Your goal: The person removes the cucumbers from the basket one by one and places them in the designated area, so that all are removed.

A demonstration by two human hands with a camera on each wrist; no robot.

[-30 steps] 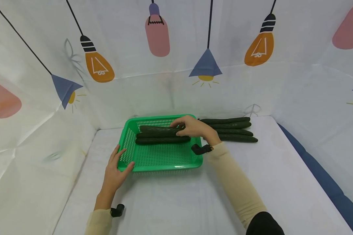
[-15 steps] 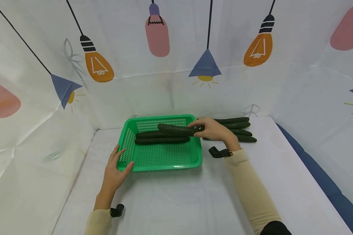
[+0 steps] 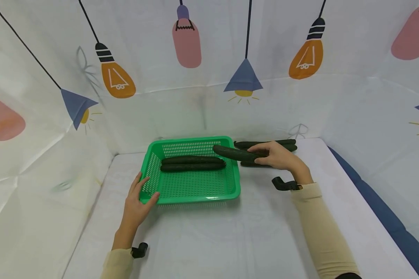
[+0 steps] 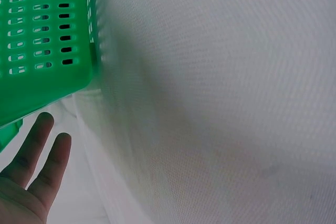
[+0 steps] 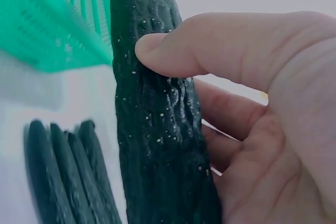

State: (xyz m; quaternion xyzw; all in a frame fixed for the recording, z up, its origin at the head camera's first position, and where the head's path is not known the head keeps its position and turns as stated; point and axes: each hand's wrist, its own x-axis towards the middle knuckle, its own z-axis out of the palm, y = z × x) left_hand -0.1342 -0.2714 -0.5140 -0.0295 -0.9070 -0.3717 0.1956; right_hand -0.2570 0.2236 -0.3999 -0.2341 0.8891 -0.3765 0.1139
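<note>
Green: one basket [image 3: 195, 200], seven cucumbers [image 3: 193, 167]

The right hand [image 3: 280, 157] is gripping a dark green cucumber [image 3: 232, 152] by its right end, while the other end is extending over the right rim of a green basket [image 3: 195, 200]. Two more cucumbers [image 3: 193, 160] are lying side by side in the basket. The left hand [image 3: 135, 207] is resting its spread fingers [image 3: 135, 188] at the basket's left edge. Further cucumbers [image 3: 290, 147] are lying on the white-covered desk [image 3: 209, 240] to the basket's right, partly hidden by the right hand. Behind, a white sheet [image 3: 181, 108] is showing printed lamps [image 3: 243, 77] and bulbs [image 3: 118, 79].
</note>
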